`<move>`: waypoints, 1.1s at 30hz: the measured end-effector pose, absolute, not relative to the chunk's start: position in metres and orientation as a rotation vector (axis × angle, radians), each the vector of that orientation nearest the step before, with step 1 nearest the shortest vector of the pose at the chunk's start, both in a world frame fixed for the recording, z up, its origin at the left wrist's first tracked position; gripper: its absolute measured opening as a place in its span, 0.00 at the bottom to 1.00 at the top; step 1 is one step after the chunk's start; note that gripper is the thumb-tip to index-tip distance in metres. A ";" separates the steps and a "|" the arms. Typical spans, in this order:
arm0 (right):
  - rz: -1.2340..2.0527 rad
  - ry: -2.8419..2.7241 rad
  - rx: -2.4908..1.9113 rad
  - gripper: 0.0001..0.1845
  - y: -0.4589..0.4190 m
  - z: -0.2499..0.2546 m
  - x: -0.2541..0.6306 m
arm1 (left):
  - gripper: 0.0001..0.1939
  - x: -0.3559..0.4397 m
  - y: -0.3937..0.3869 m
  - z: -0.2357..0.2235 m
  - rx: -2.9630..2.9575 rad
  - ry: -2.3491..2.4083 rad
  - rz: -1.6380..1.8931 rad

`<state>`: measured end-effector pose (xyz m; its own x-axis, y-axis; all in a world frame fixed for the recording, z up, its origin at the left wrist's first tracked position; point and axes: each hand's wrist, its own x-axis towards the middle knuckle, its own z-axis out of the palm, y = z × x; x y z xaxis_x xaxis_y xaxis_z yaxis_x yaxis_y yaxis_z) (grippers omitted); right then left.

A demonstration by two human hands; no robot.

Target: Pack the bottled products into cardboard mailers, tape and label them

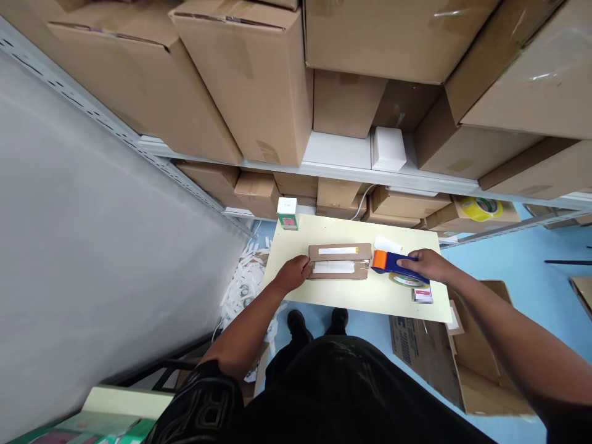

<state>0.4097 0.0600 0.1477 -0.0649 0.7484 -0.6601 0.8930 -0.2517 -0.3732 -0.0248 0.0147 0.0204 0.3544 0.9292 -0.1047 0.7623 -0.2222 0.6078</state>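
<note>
A small brown cardboard box (340, 273) lies on the cream tabletop (324, 293). White strips run along its top, and clear tape seems to stretch from its right end. My left hand (296, 273) is closed on the box's left end. In my right hand (428, 265) is a blue tape dispenser with an orange front (392, 261), held just right of the box. A roll of tape shows beneath the dispenser's body. Behind it lies a white paper piece (387, 244), and a small pink-and-white packet (422, 296) is near my right wrist.
A white-and-green carton (287, 214) stands at the table's back left corner. Shelves of large cardboard boxes (259, 80) rise beyond. A yellow tape roll (481, 208) sits on a box at right. Paper scraps (243, 287) heap at left; an open carton (490, 376) is on the floor.
</note>
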 end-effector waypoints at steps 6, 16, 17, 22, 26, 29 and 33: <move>-1.095 1.887 1.980 0.33 0.058 0.145 0.414 | 0.08 -0.021 0.017 0.021 2.102 1.470 0.311; -1.014 1.892 1.930 0.31 0.052 0.123 0.433 | 0.11 -0.015 0.015 0.020 1.979 1.622 0.355; -0.991 1.894 1.929 0.31 0.052 0.120 0.434 | 0.11 -0.015 0.015 0.019 1.981 1.593 0.366; -0.905 1.905 1.898 0.32 0.058 0.108 0.431 | 0.09 -0.015 0.015 0.016 2.030 1.423 0.396; -0.811 1.914 1.814 0.34 0.064 0.100 0.419 | 0.07 -0.011 0.017 0.016 2.073 1.303 0.359; -0.762 1.890 1.760 0.34 0.068 0.093 0.409 | 0.08 -0.007 0.016 0.017 2.063 1.248 0.341; -0.738 1.862 1.729 0.35 0.071 0.086 0.399 | 0.09 -0.004 0.013 0.016 1.956 1.247 0.336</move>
<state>0.3988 0.0705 0.0860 -0.0771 0.7314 -0.6776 0.9970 0.0511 -0.0582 -0.0042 0.0129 0.0163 0.4844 0.8566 -0.1777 0.6513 -0.2176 0.7269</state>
